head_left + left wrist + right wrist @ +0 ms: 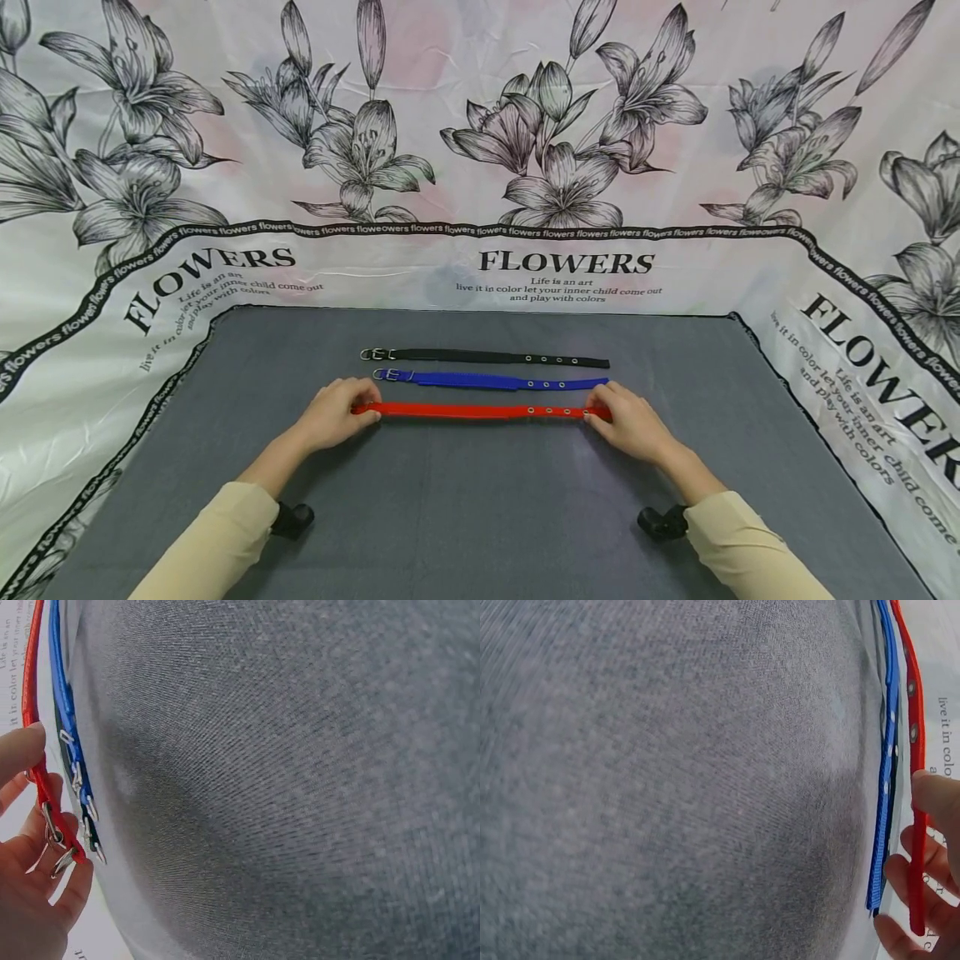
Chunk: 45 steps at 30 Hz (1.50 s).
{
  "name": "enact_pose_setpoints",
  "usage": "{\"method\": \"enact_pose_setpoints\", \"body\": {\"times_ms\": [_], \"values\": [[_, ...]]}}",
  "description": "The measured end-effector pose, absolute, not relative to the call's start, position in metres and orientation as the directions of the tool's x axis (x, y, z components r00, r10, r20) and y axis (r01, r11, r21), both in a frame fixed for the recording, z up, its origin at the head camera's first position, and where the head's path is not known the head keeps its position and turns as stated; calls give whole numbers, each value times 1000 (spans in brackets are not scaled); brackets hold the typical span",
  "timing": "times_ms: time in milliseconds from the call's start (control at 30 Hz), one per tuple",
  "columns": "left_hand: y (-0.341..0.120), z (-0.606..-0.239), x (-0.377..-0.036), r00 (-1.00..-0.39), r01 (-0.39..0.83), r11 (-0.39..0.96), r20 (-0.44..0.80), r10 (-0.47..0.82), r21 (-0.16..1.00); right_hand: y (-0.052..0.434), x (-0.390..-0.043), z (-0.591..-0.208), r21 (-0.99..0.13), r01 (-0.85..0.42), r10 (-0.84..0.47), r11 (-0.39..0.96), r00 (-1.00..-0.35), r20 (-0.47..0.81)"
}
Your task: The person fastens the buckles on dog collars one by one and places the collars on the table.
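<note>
The red collar stretches straight between my hands, on the near side of the blue collar. My left hand pinches it near the buckle, my right hand near the tip. Light, even tension should keep it parallel with blue and the black collar beyond.

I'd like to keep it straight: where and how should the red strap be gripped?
Probably pinch both ends from the near side: left hand at the buckle, right hand past the holes. The red strap is long and thin, so one grip might let it sag; the blue strap lies just beyond.
</note>
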<state>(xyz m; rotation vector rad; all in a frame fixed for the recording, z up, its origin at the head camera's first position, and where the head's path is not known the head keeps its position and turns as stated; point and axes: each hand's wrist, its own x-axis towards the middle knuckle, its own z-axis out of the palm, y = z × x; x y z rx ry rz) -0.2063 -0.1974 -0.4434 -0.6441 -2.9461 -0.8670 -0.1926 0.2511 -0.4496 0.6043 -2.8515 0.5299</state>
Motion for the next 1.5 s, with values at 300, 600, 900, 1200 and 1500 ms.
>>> {"method": "enact_pose_setpoints", "body": {"times_ms": [300, 600, 900, 1200, 1500], "values": [[-198, -444, -201, -929, 363, 774, 136, 344, 518, 252, -190, -448, -334, -440, -342, 834, -886, 313], [-200, -439, -199, -945, 328, 767, 196, 263, 551, 254, -189, -445, -359, -432, -310, 827, -884, 351], [-204, -439, -197, -971, 230, 746, 199, 133, 625, 261, -190, -442, -455, -364, -222, 813, -916, 335], [-198, -429, -190, -985, 120, 652, 170, -14, 749, 262, -183, -429, -693, -146, -66, 706, -988, 142], [-192, -419, -185, -995, -68, 302, -42, -92, 951, 263, -179, -418, -923, -25, -71, 383, -997, -2]]}}
